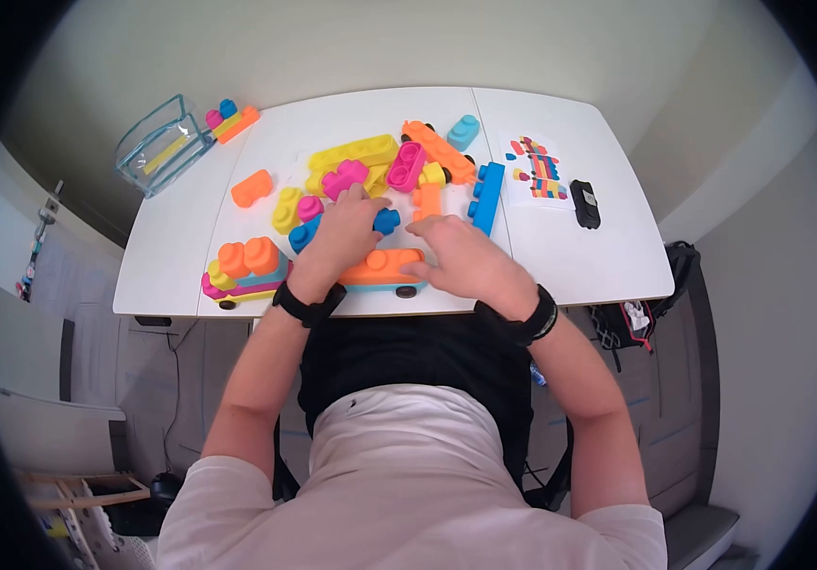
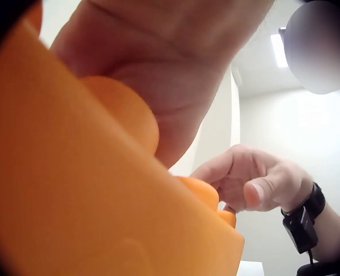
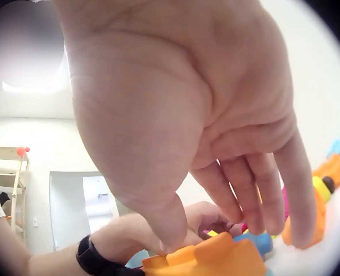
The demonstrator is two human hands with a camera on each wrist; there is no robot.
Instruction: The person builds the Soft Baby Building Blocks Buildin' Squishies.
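Observation:
At the table's near edge stands an orange-topped toy block vehicle [image 1: 385, 267] with a light-blue base and black wheels. My left hand [image 1: 340, 233] reaches across it, fingers over a blue block [image 1: 387, 221] and close to a pink block [image 1: 345, 178]. I cannot tell whether those fingers grip the blue block. My right hand [image 1: 465, 255] is at the vehicle's right end, its thumb [image 3: 171, 230] right at the orange top [image 3: 210, 259]. Its other fingers stretch forward beside an orange block [image 1: 426, 199]. The vehicle's orange side [image 2: 89, 195] fills much of the left wrist view.
A second block vehicle [image 1: 247, 271] stands at left. Yellow blocks [image 1: 356, 152], an orange wheeled base [image 1: 439, 150] and a long blue block [image 1: 487, 198] lie beyond the hands. A picture sheet [image 1: 539, 171], a black case [image 1: 585, 204] and a clear bag [image 1: 163, 147] flank them.

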